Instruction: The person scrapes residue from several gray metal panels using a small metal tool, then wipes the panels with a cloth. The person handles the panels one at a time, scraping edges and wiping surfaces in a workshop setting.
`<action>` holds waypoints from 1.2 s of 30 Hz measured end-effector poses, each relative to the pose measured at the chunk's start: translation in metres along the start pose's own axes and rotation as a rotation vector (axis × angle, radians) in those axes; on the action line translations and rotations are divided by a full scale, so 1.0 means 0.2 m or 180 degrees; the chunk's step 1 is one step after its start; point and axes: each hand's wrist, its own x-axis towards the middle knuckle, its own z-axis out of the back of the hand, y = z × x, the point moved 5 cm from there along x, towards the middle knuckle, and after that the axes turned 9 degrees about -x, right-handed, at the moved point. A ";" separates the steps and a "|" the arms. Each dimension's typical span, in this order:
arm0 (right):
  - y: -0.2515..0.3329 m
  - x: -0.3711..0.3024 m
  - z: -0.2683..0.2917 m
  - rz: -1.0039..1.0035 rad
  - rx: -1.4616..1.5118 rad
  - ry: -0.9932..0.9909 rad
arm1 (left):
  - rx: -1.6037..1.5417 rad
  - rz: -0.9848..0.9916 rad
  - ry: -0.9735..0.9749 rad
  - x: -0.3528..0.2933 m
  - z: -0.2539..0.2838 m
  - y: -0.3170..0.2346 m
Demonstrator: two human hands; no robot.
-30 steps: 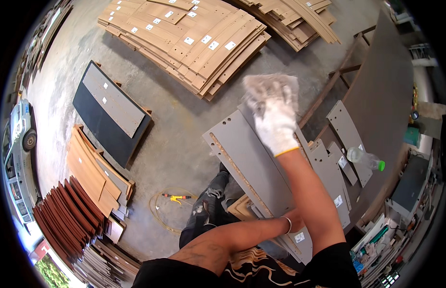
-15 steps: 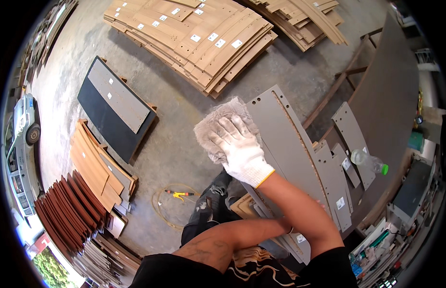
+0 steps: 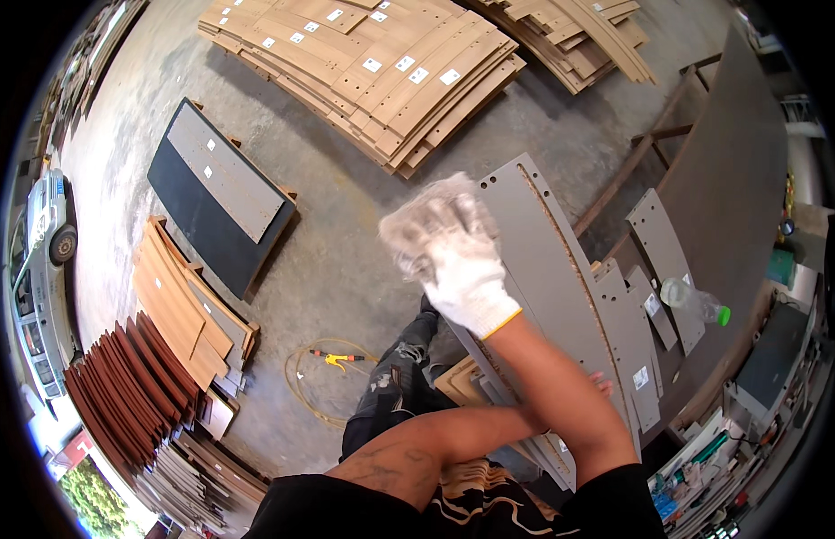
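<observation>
My right hand point(image 3: 462, 283), in a white knit glove with a yellow-edged cuff, grips a greyish-brown cleaning rag point(image 3: 416, 232). It is slightly smeared by motion, just off the left edge of a grey panel point(image 3: 534, 234) with holes near its far end and a rough brown strip along it. My left arm crosses beneath the right forearm. Beyond that forearm, only the fingertips of my bare left hand point(image 3: 602, 384) show, stretched out flat against the panel; the rest is hidden.
Smaller grey panels point(image 3: 655, 238) and a clear bottle with a green cap point(image 3: 696, 301) lie on a dark table point(image 3: 732, 171) to the right. Wood board stacks point(image 3: 373, 72) stand ahead. A yellow air gun point(image 3: 337, 359) with a coiled hose is on the floor point(image 3: 319, 260) at left.
My right hand has moved slightly right with the rag, which looks more bunched up now. More of my left fingertips show past the right forearm.
</observation>
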 end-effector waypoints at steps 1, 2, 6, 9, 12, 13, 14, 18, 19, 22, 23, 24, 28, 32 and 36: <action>-0.05 0.02 0.02 -0.0196 -0.0148 -0.0089 | -0.0039 -0.0037 -0.0006 -0.01 0.01 0.01; -0.07 0.03 0.03 -0.0360 -0.0282 -0.0171 | -0.0046 -0.0068 -0.0005 -0.01 0.03 0.03; 0.09 -0.15 -0.03 0.0550 0.0094 0.0092 | -0.3550 0.0472 -0.0742 -0.01 0.06 0.15; -0.01 -0.24 0.03 0.0072 -0.0015 0.0081 | -0.3356 0.0759 -0.0872 -0.01 0.06 0.16; 0.01 -0.11 -0.02 -0.0124 -0.0107 -0.0141 | -0.0396 0.0452 -0.0194 -0.02 0.06 0.11; 0.06 -0.06 -0.05 -0.0109 0.0076 -0.0129 | 0.0127 0.0231 -0.0015 -0.04 0.07 0.12; 0.09 -0.03 -0.07 -0.0047 0.0238 -0.0115 | 0.0013 0.0027 0.0157 -0.04 0.09 0.15; 0.10 -0.22 -0.09 0.0774 0.0349 0.0651 | -0.0186 0.0018 0.0279 0.02 0.01 0.01; 0.15 -0.28 -0.08 0.0947 0.0479 0.0731 | -0.0150 0.0175 0.0374 0.02 -0.05 -0.01; 0.06 -0.28 -0.05 0.0487 0.0332 0.0405 | -0.0308 0.0037 0.0435 0.00 0.04 0.04; 0.04 -0.20 -0.02 0.0349 0.0250 0.0073 | -0.0496 -0.0053 0.0388 -0.02 0.09 0.09; 0.02 -0.10 -0.02 0.0117 0.0113 -0.0089 | -0.0660 -0.0124 0.0364 -0.04 0.12 0.17; 0.00 -0.09 0.02 -0.0383 -0.0070 -0.0400 | -0.1745 -0.0345 0.0315 -0.07 0.19 0.36; -0.10 -0.46 0.05 -0.0415 -0.0341 -0.0347 | -0.2915 -0.0194 0.0104 -0.03 0.12 0.38; -0.19 -0.10 0.07 -0.0706 -0.0550 -0.0440 | -0.1963 -0.0192 -0.0006 -0.03 0.13 0.23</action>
